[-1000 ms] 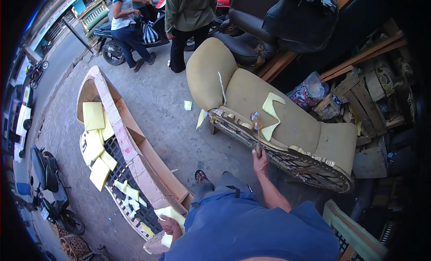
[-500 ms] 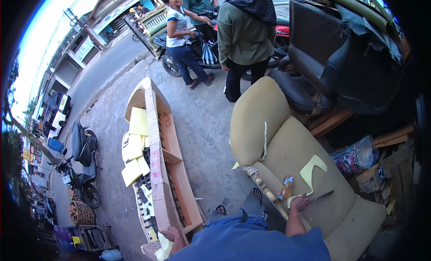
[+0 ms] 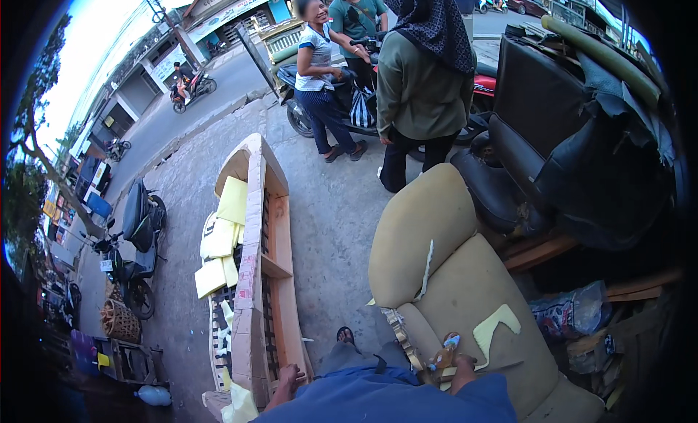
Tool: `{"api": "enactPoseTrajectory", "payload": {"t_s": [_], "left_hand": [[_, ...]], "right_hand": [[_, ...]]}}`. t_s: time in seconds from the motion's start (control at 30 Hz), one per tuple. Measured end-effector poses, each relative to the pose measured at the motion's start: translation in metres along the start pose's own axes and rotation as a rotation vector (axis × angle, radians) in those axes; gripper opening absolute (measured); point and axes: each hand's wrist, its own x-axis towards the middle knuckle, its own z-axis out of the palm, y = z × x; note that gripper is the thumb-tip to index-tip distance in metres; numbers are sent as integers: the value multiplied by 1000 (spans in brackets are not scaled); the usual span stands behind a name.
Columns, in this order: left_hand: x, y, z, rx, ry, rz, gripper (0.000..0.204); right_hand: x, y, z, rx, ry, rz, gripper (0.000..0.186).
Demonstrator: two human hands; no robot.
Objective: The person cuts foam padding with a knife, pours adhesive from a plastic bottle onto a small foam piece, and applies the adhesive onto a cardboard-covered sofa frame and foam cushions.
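Observation:
My left hand [image 3: 289, 376] is low beside the near end of a long wooden sofa frame [image 3: 253, 277] covered partly in cardboard, its fingers loosely bent with nothing seen in them. A crumpled pale foam piece [image 3: 240, 405] lies just left of it. My right hand [image 3: 463, 366] is over the seat of a tan upholstered chair [image 3: 483, 277], close to a small clear bottle with orange-brown contents [image 3: 445, 350]. Its fingers are partly hidden. A knife-like blade [image 3: 503, 367] lies on the fabric beside that hand, below a cut yellow foam piece [image 3: 498, 325].
Yellow foam sheets [image 3: 218, 241] rest along the frame. Dark padded seats [image 3: 538, 81] are piled at the right above timber pieces [image 3: 542, 252]. Several people stand ahead by a red motorbike [image 3: 483, 85]. A parked scooter [image 3: 138, 248] and a woven basket [image 3: 120, 319] stand left.
The view has tilted up, so the chair and foam sit lower. My right hand has drawn slightly toward the bottle; my left hand has moved away from the crumpled foam. A motorbike rider appears on the road.

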Motion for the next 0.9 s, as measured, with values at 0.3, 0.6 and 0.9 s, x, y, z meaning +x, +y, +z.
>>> {"api": "enactPoseTrajectory", "payload": {"t_s": [0.3, 0.6, 0.9], "left_hand": [[82, -67, -34, 1445, -454, 747, 37], [15, 25, 9, 294, -207, 166, 37], [53, 7, 1, 625, -319, 302, 35]], "right_hand": [[-21, 30, -14, -111, -23, -120, 79], [-62, -2, -26, 191, 138, -308, 54], [-37, -14, 14, 226, 26, -460, 87]]}}
